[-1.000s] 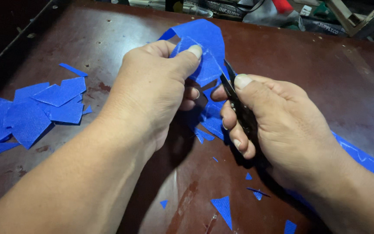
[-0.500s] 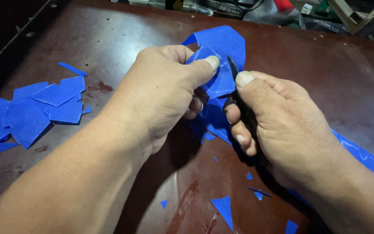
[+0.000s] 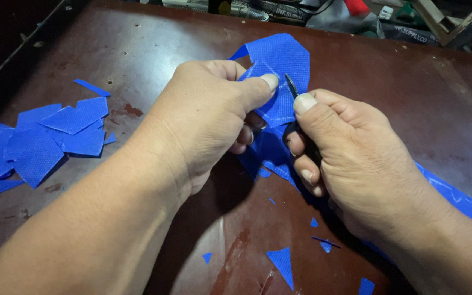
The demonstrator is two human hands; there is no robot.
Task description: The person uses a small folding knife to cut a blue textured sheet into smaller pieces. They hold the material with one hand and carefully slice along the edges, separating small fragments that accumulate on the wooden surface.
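Observation:
My left hand [image 3: 206, 117] pinches a piece of blue woven fabric [image 3: 279, 60] between thumb and fingers, holding it up over a dark brown table [image 3: 137, 54]. My right hand [image 3: 350, 158] grips small black scissors [image 3: 293, 117], thumb on top, with the blade tips against the fabric's edge just right of my left thumb. The fabric runs down between both hands and trails off to the right as a blue strip [image 3: 465, 205]. Most of the scissors are hidden in my fist.
A pile of cut blue fabric pieces [image 3: 39, 142] lies at the table's left. Small blue scraps [image 3: 282, 262] are scattered near the front edge. Clutter, including a wooden frame [image 3: 454, 22], lines the far side of the table.
The blue fabric has been turned and shifted to the right between my hands. The scissors have moved up along its edge, and my left thumb has re-gripped beside the blades.

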